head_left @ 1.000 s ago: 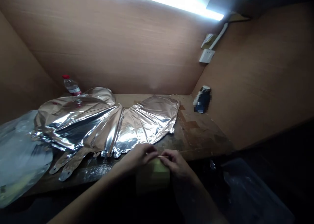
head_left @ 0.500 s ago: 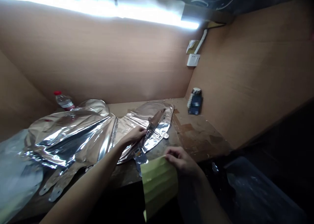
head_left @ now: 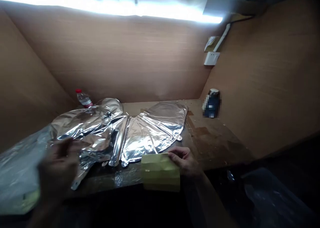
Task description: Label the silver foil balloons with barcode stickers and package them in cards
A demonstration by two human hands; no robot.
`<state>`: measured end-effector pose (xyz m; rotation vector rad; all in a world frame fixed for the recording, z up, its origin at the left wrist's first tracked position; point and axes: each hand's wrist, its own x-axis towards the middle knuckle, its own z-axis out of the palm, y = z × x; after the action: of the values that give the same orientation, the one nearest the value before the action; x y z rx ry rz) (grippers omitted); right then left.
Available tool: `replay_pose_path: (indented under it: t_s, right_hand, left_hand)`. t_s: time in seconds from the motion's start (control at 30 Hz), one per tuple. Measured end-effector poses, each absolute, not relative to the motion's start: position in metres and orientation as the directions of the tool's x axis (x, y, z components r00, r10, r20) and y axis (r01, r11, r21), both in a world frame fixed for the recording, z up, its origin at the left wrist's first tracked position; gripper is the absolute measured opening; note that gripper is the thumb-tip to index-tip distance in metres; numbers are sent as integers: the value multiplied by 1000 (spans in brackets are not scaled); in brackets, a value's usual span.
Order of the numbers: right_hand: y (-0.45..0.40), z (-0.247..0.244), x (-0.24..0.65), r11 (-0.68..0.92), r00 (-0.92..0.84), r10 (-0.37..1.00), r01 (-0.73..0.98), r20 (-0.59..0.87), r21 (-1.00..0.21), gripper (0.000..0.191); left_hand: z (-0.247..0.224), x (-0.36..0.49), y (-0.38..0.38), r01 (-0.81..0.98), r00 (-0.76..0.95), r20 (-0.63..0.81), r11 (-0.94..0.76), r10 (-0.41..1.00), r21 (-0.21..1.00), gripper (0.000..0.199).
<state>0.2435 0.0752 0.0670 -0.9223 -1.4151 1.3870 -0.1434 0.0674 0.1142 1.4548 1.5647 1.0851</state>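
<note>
Shiny rose-gold foil pieces [head_left: 147,134] lie across the table, with tabs along their front edge. My right hand [head_left: 183,159] pinches the top right corner of a creased yellow paper [head_left: 161,173], which hangs at the table's front edge. At the left, my left hand [head_left: 60,164] is smeared by motion, in front of the foil's left part; its fingers cannot be made out, nor whether anything is in them.
A clear bottle with a red cap [head_left: 84,99] stands behind the foil. Clear plastic bags [head_left: 22,168] lie at the left. A dark flask [head_left: 212,103] stands at the back right, below a wall socket [head_left: 211,58]. Cardboard walls [head_left: 130,61] enclose the table [head_left: 215,144].
My left hand has left the right part of the foil and moved to the left. The foil there now lies flatter. The yellow paper hangs shorter, still in my right hand. The view has shifted left.
</note>
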Motion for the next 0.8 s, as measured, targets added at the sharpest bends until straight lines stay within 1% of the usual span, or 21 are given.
replay_pose_path:
  t_s: [0.03,0.07,0.1,0.13,0.17,0.2,0.23,0.3,0.37,0.43,0.5,0.57,0.67,0.8]
  right_hand:
    - [72,71,237,102,-320,939,-88,125,-991,24]
    - [69,75,231,127,-344,928,-79,146,-989,22]
    - [65,78,226,160,-365,915,-62,171,-985,20]
    - [61,80,222,199,-381,903,-42,200,-979,18]
    - [56,82,220,238,-391,892,-20,227,-971,17]
    - [51,83,218,272,-395,884,3,249,-962,17]
    - [47,83,217,300,-394,880,32,263,-954,17]
    - [39,83,217,354,-389,874,96,292,-930,16]
    - [34,81,216,409,-395,862,172,318,-896,19]
    - [34,80,215,461,-403,851,270,336,-845,30]
    - [35,80,212,500,-421,842,370,338,-783,45]
    - [38,78,207,536,-449,827,444,340,-718,50]
    - [40,75,200,561,-487,811,486,325,-670,46]
    - [39,71,192,559,-529,796,458,294,-691,47]
  left_hand:
    - [107,-122,65,340,-124,36,9,992,940,56]
    - [102,-101,63,285,-17,-34,38,999,958,62]
    - [98,-82,61,214,156,-124,89,980,973,70]
    - [97,-67,59,172,284,-177,132,942,976,70]
    - [96,-56,56,132,394,-211,172,894,976,67]
    - [96,-50,54,95,448,-216,194,868,976,61]
    - [96,-47,51,62,460,-206,200,864,978,55]
    - [95,-50,45,9,441,-174,189,881,982,49]
    - [92,-54,40,11,410,-144,153,901,988,40]
    - [87,-54,36,48,362,-111,101,926,994,34]
    - [82,-49,32,74,314,-74,54,947,996,32]
    - [76,-44,29,71,274,-46,28,961,997,34]
    - [68,-40,24,55,211,-30,19,977,998,41]
    - [61,-44,18,95,118,-25,14,993,995,42]
